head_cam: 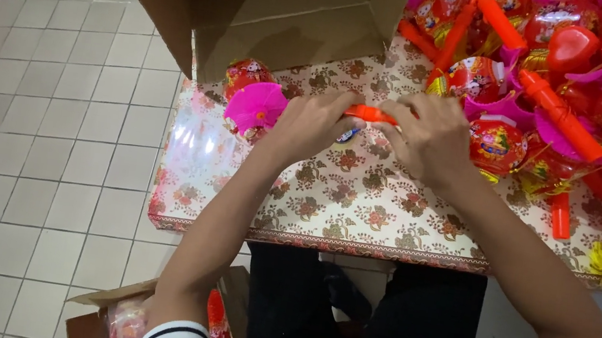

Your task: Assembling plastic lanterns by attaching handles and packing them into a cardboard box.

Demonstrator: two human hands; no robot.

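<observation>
Hands, the left hand [313,122] and right hand [433,137], pinch opposite ends of an orange plastic stick [370,113] above the floral worktop [358,209], steadying it level beside the pink-topped lantern [256,105].

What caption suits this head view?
Both hands, left hand and right hand, grip an orange stick over a floral tablecloth beside piled toy lanterns.

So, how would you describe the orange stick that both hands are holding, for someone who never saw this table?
Find the table with the flowered cloth, below the open cardboard box. At its middle, the left hand and right hand meet on a short orange stick. Unlike the other orange sticks in the toy pile at right, it is held level and apart.
</observation>
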